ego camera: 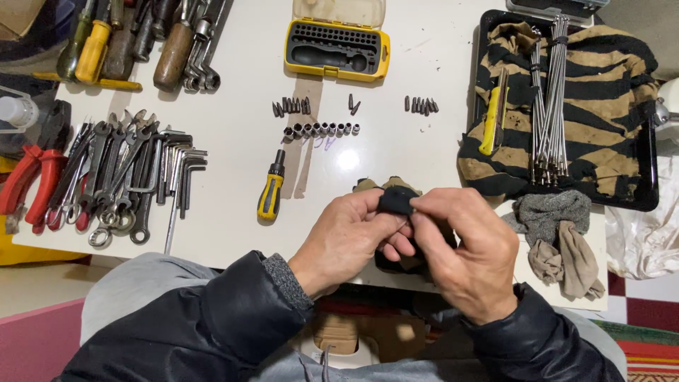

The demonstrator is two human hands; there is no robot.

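Both hands met low and centre in the frame, over the near edge of the white desk. The left hand and right hand together pinched a small black object, fingertips closed on it from either side; what it was could not be told. Just behind it lay a dark and tan cloth, partly hidden by the fingers. Left of the hands, a yellow-and-black screwdriver lay on the desk. Above it, a row of small sockets and loose driver bits; a second cluster of bits further right. At top centre, an open yellow bit case. Far left, spanners and hex keys in a heap, red-handled pliers at the edge. Upper right, a black tray held a striped rag, a bundle of thin metal rods and a yellow-handled tool. Grey rags lay below the tray.
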